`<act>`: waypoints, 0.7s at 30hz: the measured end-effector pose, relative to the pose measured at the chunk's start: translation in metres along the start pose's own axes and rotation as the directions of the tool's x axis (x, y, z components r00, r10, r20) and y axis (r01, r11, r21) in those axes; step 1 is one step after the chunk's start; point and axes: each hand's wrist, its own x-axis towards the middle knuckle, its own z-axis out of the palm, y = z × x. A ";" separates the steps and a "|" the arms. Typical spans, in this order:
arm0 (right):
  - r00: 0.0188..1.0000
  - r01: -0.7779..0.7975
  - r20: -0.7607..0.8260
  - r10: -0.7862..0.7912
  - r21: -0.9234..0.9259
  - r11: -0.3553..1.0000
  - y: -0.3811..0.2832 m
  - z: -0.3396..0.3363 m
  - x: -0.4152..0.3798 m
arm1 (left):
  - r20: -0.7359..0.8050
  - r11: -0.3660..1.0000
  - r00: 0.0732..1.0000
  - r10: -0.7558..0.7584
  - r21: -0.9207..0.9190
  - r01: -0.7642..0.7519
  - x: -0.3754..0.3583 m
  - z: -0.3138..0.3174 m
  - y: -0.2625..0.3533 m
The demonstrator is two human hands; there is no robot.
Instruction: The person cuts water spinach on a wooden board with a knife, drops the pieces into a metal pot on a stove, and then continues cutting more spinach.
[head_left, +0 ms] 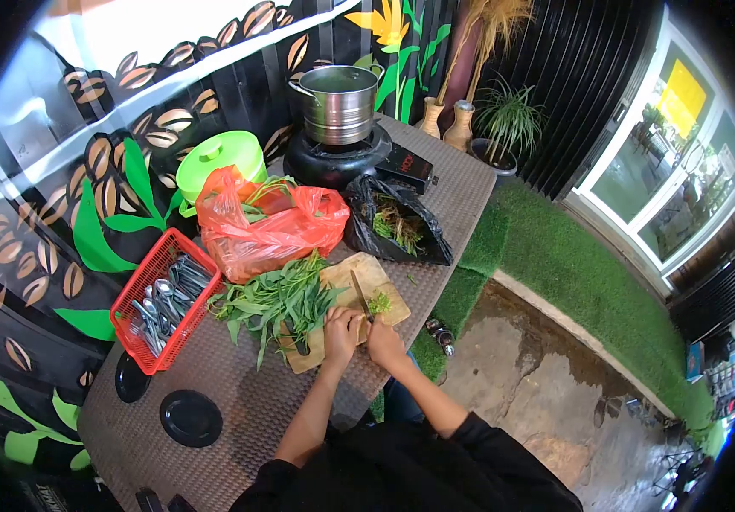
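My right hand [384, 343] is closed around the handle of a knife [358, 289], its blade pointing away from me over a wooden cutting board [370, 271]. On the board my left hand [340, 334] rests with curled fingers at the edge of a heap of leafy greens [286, 294], closed on some of them; the exact grip is partly hidden. The heap spills off the board's left side onto the table. Right of the blade lies a small pile of chopped green pieces [379, 302].
Behind the board are a red plastic bag [256, 235] and a black bag [376, 243] with plant scraps. A red cutlery basket [147, 348], a black plate [191, 418] and a green lidded container [235, 158] stand leftward. A steel pot [339, 115] sits on a stove [326, 162].
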 end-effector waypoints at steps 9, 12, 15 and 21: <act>0.999 -0.048 -0.023 0.049 0.008 0.999 -0.001 0.008 0.000 | 0.009 1.000 1.000 -0.028 -0.004 0.028 0.000 -0.002 0.004; 0.996 -0.084 -0.027 0.083 -0.018 0.996 -0.006 0.019 -0.008 | 0.016 0.999 0.999 -0.032 0.028 0.031 -0.001 0.000 0.001; 0.995 -0.091 -0.038 0.090 -0.035 0.995 -0.003 0.020 -0.002 | 0.025 0.999 0.999 -0.042 -0.006 0.042 -0.003 -0.002 0.003; 0.995 -0.021 -0.097 0.023 0.020 1.000 0.018 0.007 -0.008 | 0.035 0.991 0.997 0.073 0.106 -0.076 -0.005 -0.012 0.011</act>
